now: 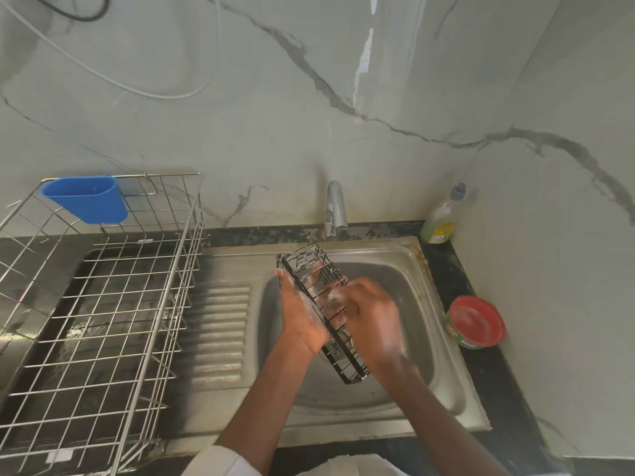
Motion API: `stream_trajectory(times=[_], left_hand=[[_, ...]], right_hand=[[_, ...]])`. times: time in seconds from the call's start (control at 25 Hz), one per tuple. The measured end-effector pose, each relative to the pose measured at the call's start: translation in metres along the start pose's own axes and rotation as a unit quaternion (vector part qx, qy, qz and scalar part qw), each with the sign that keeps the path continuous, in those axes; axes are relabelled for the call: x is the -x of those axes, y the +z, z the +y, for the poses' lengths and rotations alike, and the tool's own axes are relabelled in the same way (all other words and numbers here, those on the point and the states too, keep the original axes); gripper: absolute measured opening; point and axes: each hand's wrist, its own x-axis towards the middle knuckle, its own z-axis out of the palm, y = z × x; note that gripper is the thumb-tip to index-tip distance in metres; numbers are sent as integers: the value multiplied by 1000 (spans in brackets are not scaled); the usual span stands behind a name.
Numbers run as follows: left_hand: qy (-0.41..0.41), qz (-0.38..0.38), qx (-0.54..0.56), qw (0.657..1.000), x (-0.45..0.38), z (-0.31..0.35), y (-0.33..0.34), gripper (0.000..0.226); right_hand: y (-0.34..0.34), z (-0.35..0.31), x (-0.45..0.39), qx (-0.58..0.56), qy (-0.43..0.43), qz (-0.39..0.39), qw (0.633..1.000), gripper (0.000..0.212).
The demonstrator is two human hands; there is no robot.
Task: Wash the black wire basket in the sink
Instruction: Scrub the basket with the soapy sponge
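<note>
Counted: one black basket (321,310) held tilted over the sink (405,269), one tap (336,209), one rack (103,304) with one blue cup (86,199), one bottle (441,218), one red-lidded tub (476,321) (labels unreadable). Left hand (300,314) clamped on basket's side, fingers wrapped; right hand (372,312) blurred, against the wires, finger spread indeterminable.

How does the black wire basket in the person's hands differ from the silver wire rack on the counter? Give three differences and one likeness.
Colour: the black wire basket is dark; the silver wire rack is shiny metal.
Size: the basket looks narrow and small; the rack looks far wider.
Pose: the basket is held tilted over the sink between the left hand and right hand; the rack stands level, untouched.
Both are open wire grids.
</note>
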Motion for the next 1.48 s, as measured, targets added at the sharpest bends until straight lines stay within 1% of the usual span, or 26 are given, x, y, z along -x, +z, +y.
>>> stream_trajectory(times=[0.04,0.08,0.12,0.2,0.24,0.36,0.4,0.44,0.52,0.56,0.6,0.68,0.72,0.76,0.84,0.88,1.0,1.12,1.2,1.28,1.4,1.48], left_hand=[[-1,3,-5,1000,2,-1,1,95],[-1,3,-10,1000,3,0,1,94],[-1,7,-13,1000,3,0,1,94],[-3,7,-3,1000,2,2,4,91],[-7,-1,6,1000,2,2,5,90],[-35,-20,31,999,5,-2,6,88],[-42,-22,39,998,5,0,5,90],[-44,-23,41,998,4,3,4,92],[-19,-9,46,999,2,12,1,94],[0,0,49,999,0,15,-1,93],[11,7,49,999,-1,18,-2,91],[11,17,55,998,-2,17,0,91],[8,23,52,998,-1,16,1,94],[3,27,46,999,-1,15,1,97],[-1,32,50,998,2,14,2,98],[0,31,45,998,3,14,2,97],[4,22,-26,999,9,8,4,96],[0,0,-102,995,14,-1,6,98],[-3,-19,-123,992,15,-1,7,97],[-8,-17,-109,994,16,4,5,96],[6,13,-69,997,8,12,-2,92],[8,13,-59,998,5,12,-5,92]], right_hand=[[-2,6,-5,2,66,22,998,39],[-1,9,-5,3,105,29,994,40],[4,6,-3,1,94,30,995,39],[16,-10,4,-9,8,14,1000,38],[22,-17,1,-17,-7,11,1000,37],[25,-24,-26,-24,33,40,998,35],[23,-24,-29,-26,15,28,999,34],[21,-24,-27,-24,-30,2,999,33],[11,-16,-12,-20,-122,-53,991,32],[4,-8,-6,-19,-128,-58,990,34],[-3,2,-4,-19,-100,-44,994,35],[-8,15,-6,-10,1,6,1000,36],[-4,11,-5,-4,27,6,1000,35],[3,2,-1,1,15,-10,1000,35],[14,-15,7,-9,-50,-50,997,36],[14,-17,4,-22,-55,-51,997,36],[6,-8,-29,-22,27,0,999,31],[10,-11,-75,-17,44,-20,999,24],[13,-15,-95,-17,69,-32,997,21],[10,-15,-89,-15,51,-60,997,22],[-2,-10,-31,3,-34,-111,993,26],[-8,-4,0,2,-63,-129,990,25]])
